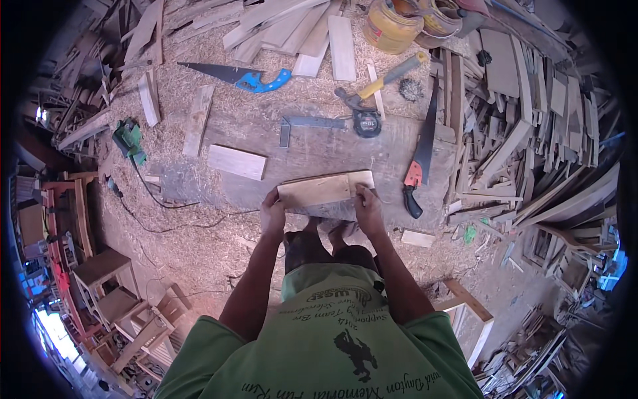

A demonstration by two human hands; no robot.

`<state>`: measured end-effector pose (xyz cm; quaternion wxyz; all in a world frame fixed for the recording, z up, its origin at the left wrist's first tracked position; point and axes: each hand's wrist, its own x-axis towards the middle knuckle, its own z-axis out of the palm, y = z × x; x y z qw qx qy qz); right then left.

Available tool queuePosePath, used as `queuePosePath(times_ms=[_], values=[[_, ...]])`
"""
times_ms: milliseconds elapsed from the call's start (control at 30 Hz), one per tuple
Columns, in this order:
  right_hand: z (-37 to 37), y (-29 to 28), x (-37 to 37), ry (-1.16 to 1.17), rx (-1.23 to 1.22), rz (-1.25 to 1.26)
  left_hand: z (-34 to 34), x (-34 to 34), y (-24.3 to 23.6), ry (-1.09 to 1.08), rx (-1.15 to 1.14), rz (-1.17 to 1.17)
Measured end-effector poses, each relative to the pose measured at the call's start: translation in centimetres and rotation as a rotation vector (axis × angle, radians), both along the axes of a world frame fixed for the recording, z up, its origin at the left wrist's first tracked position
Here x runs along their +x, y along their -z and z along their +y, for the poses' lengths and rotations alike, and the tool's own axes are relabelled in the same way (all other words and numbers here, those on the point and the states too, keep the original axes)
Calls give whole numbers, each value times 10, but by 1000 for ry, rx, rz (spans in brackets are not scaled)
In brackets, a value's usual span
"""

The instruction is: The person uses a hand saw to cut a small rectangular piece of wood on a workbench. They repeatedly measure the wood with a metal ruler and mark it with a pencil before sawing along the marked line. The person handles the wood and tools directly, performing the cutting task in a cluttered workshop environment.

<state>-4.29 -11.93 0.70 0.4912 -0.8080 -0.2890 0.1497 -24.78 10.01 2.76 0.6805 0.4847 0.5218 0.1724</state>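
A pale wooden board [312, 191] spans the space between my two hands, above the near edge of a work surface. My left hand [271, 213] closes on its left end. At the right end, my right hand [367, 209] grips the board, fingers curled at its near edge. A lighter section [361, 179] shows at that end; whether it is a separate piece laid on top, I cannot tell. Beyond the board lie a try square [316, 122] and a black tape measure [367, 124]. A short plank [236, 162] rests just past my left hand.
A blue-handled saw [256, 80] and a yellow-handled hammer [379, 84] lie farther off. To the right is a saw with a red and black handle [416, 174]. A green power tool [129, 138] trails a cord at left. Yellow buckets [391, 30] stand at the back.
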Motion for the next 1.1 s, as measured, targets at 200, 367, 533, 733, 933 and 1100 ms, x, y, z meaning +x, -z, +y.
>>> queuePosePath(times_ms=[200, 367, 533, 733, 933, 1100], values=[[2, 3, 9, -42, -36, -20, -7, 13, -3, -35, -49, 79], [6, -6, 6, -54, -49, 3, -15, 17, 0, -36, 24, 96], [11, 4, 3, -69, -104, 1, -14, 19, 25, -12, 148, 175], [23, 2, 2, -81, 8, 109, 1, 9, 55, -110, 196, 29], [10, 12, 5, -57, 63, 117, -8, 32, 16, -52, 130, 207], [16, 17, 3, -39, 64, 193, 0, 25, 32, -90, 180, 223]])
